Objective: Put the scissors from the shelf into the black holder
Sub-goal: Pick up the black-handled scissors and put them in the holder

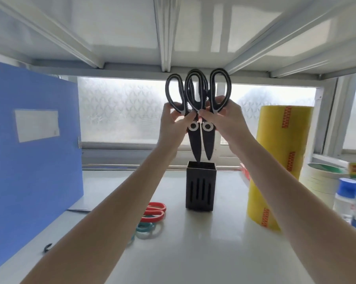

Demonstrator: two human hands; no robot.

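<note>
Two black scissors with white-trimmed handles hang blades-down side by side above the black holder [201,189]. My left hand [173,128] grips the left black scissors [194,144] just below their handles; its tip reaches the holder's open top. My right hand [224,119] grips the right black scissors [209,143], whose tip is a little above the rim. The slotted holder stands upright on the white shelf [193,242]. Red-handled scissors [155,211] and teal-handled scissors [146,228] lie flat left of the holder, partly hidden by my left forearm.
A blue folder [33,152] stands at the left. A tall stack of yellow tape rolls [279,165] stands right of the holder, with white tape rolls [320,179] and blue-capped bottles [349,197] further right. The upper shelf's underside [164,37] is close above the scissor handles.
</note>
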